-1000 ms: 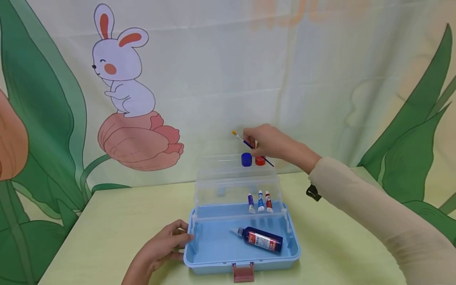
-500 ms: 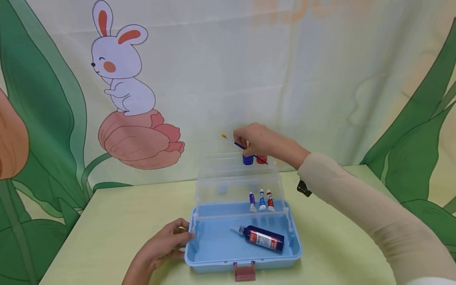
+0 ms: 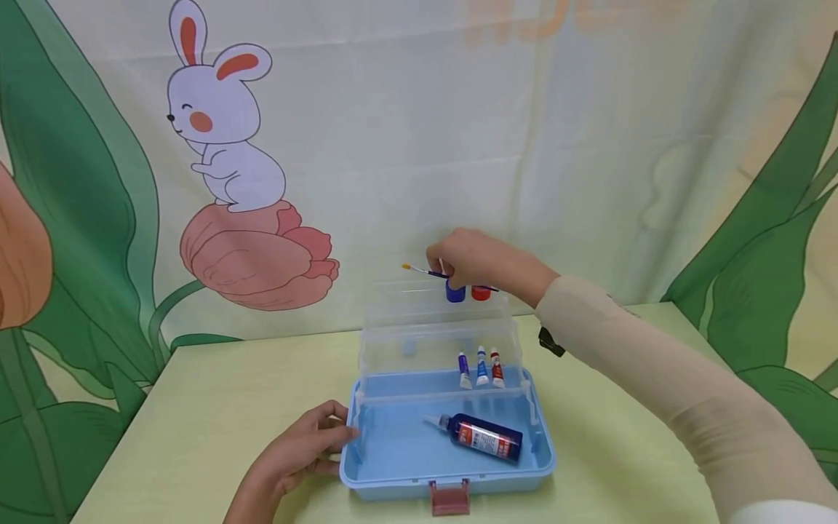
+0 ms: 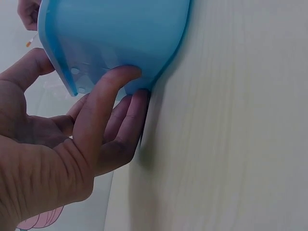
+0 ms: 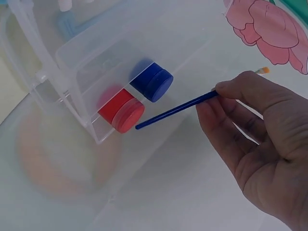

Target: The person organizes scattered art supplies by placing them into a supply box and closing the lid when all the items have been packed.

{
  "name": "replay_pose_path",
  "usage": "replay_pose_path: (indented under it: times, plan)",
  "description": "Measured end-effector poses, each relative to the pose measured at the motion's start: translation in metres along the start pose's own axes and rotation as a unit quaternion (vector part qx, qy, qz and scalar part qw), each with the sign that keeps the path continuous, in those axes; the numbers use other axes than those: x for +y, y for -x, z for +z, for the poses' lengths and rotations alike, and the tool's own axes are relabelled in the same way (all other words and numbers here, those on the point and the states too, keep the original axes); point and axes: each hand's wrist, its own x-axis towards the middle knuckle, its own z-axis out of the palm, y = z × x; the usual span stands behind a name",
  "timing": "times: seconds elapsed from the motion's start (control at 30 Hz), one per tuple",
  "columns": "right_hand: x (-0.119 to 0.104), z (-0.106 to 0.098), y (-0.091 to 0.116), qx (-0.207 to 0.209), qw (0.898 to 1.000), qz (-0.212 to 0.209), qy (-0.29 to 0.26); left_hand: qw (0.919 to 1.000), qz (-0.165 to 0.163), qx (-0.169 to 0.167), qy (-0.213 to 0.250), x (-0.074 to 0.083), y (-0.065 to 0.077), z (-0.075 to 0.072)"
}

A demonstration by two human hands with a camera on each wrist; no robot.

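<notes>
A blue storage box point(image 3: 393, 455) stands with its clear plastic trays raised at the back. My left hand point(image 3: 304, 445) holds the box's left side; in the left wrist view the thumb point(image 4: 98, 103) lies against the blue wall and the other fingers bend around its edges. Above the top tray, my right hand point(image 3: 481, 258) pinches a thin blue paintbrush point(image 5: 178, 109) by its handle, yellow bristles pointing left in the head view. Below the brush, a blue paint pot point(image 5: 156, 83) and a red paint pot point(image 5: 122, 113) sit side by side in the top tray point(image 5: 79, 79).
A dark blue bottle point(image 3: 484, 438) with a pointed nozzle lies in the box's base. Purple point(image 3: 464, 371), blue point(image 3: 481, 366) and red point(image 3: 497, 368) paint tubes lie in the lower clear tray. A pink latch point(image 3: 449, 499) hangs at the front. Behind stands a printed backdrop point(image 3: 366, 145).
My right hand has moved left with the paintbrush and then slightly lower; the brush has turned nearer to level. My left hand stays at the box's side.
</notes>
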Motion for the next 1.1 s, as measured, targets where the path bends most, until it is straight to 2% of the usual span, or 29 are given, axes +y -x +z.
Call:
replay_pose_path:
  times: [0.9,1.1]
  plan:
    - [-0.008,0.012,-0.005,-0.037,0.999,-0.001,0.026,0.9998,0.01,-0.016,0.007,0.0,0.001,0.001]
    - [-0.004,0.009,-0.004,-0.036,0.999,0.017,-0.003,0.9998,0.012,-0.013,0.005,0.003,0.002,0.001]
